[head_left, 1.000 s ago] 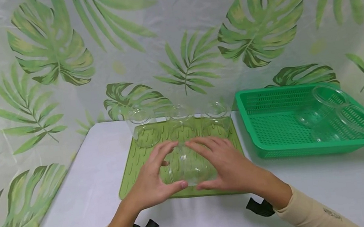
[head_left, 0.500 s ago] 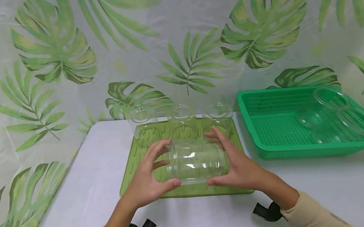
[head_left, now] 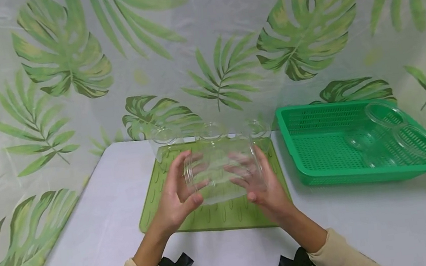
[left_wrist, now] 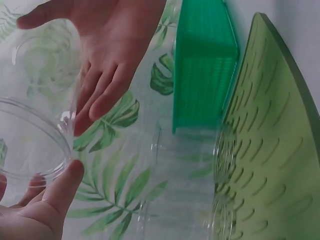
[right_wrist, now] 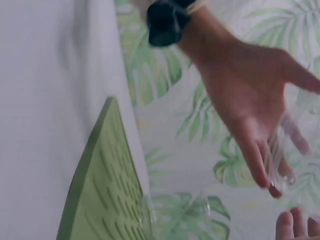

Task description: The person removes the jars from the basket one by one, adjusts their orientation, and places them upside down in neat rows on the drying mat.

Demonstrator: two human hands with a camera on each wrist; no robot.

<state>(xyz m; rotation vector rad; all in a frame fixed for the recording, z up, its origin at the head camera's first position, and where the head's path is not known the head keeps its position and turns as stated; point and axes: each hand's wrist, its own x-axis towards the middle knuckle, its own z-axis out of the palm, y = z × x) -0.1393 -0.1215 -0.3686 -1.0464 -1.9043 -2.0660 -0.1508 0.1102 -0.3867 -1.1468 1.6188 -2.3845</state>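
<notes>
Over the green mat (head_left: 217,217), a clear jar (head_left: 222,174) lies sideways between my two hands. My left hand (head_left: 174,201) grips its ringed mouth end, thumb at the front and fingers behind. At the other end, my right hand (head_left: 271,190) holds the jar in the same way, its fingers showing blurred through the clear wall. In the left wrist view, the jar's round rim (left_wrist: 37,120) sits by the left fingertips, and the mat (left_wrist: 272,125) is below, apart from the jar.
Three more clear jars stand along the mat's back edge, among them a left one (head_left: 166,135) and a middle one (head_left: 211,131). To the right, a green plastic basket (head_left: 301,173) holds two tilted clear jars (head_left: 418,142). Behind hangs a leaf-patterned cloth (head_left: 212,7).
The jar between my hands has turned and risen toward the back, its side now tilted up. My right hand first slid out to the jar's far end, and both hands have since rotated upward.
</notes>
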